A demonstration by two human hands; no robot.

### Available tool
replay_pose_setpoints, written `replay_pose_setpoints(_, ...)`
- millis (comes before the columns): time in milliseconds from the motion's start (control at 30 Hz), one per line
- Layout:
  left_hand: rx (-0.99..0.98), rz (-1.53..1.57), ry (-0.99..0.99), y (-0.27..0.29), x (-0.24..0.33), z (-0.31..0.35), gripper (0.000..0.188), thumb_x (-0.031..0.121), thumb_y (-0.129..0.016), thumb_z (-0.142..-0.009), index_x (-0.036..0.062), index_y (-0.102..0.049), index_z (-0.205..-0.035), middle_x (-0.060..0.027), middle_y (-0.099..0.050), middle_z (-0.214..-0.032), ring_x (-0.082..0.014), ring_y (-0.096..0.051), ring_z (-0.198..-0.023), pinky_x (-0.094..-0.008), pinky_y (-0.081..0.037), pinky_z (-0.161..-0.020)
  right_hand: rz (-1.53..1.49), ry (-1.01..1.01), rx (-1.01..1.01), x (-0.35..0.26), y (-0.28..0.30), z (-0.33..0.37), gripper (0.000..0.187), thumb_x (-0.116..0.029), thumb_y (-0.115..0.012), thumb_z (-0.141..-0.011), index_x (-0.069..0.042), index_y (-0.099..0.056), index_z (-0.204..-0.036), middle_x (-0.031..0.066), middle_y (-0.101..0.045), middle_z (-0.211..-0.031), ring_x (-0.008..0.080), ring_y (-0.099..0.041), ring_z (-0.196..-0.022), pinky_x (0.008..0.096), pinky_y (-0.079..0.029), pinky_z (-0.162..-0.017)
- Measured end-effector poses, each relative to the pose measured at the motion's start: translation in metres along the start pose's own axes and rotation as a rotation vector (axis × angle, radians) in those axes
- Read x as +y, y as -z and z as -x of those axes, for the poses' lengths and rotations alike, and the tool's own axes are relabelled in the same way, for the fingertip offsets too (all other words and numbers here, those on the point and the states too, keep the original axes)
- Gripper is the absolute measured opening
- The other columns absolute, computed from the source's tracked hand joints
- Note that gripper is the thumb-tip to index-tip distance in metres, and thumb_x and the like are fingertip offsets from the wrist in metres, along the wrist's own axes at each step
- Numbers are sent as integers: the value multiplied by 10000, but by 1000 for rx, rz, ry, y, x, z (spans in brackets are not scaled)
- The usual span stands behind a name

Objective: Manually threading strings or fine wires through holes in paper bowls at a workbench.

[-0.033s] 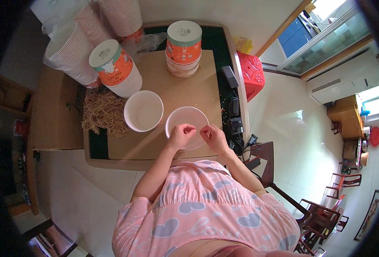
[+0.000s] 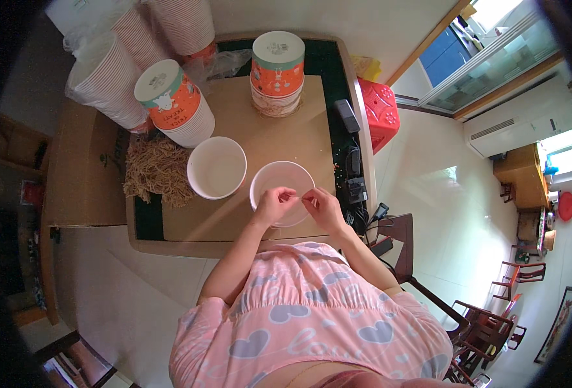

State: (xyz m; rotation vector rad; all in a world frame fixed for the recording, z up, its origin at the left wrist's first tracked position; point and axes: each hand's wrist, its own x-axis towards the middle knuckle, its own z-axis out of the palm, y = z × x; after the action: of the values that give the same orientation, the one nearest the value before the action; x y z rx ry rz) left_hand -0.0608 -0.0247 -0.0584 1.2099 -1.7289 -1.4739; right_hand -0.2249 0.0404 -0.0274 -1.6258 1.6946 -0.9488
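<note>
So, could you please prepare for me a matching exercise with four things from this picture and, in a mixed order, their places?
Things
1. Heap of brown, crinkled strings
2. Red plastic stool
3. Bare left hand and bare right hand
4. Flat brown cardboard sheet

Places
A. Just beyond the right edge of the table
B. Beneath both open, round white tubs
C. Left of the left tub
D. At the opening of the right tub

Pairs: 1-C, 2-A, 3-D, 4-B
</note>
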Motion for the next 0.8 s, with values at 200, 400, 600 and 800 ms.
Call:
replay_pose_setpoints(200,-100,-33,35,-2,3,-1,132,96,-643,-797,-3,-663,-883,-67,-678,-771,-100,-624,-696,-248,-497,-647,21,-23,-21,-3,1,-1,62,-94,-613,-797,-64,-610,-851,108,-583,-819,263,-598,-669,347,-479,-599)
replay_pose_setpoints(400,-79,-79,69,1,2,2,104,101,-652,-781,6,-658,-823,-47,-659,-721,-82,-596,-656,-241,-486,-618,18,-47,-25,-3,1,0,63,-109,-620,-794,-69,-604,-840,110,-577,-846,286,-597,-676,362,-479,-601)
replay_pose_setpoints(600,-103,-86,53,6,6,7,95,100,-658,-779,8,-654,-802,-33,-654,-712,-75,-580,-639,-240,-478,-604,-5,-23,-28,-1,0,3,66,-114,-631,-789,-68,-610,-831,116,-576,-848,284,-601,-684,360,-482,-603)
replay_pose_setpoints(800,-105,-16,95,10,0,11,86,101,-650,-796,22,-664,-827,-13,-651,-725,-69,-561,-629,-233,-472,-606,-51,66,72,3,-6,4,51,-77,-642,-781,-55,-619,-821,81,-549,-776,176,-531,-560,288,-433,-517)
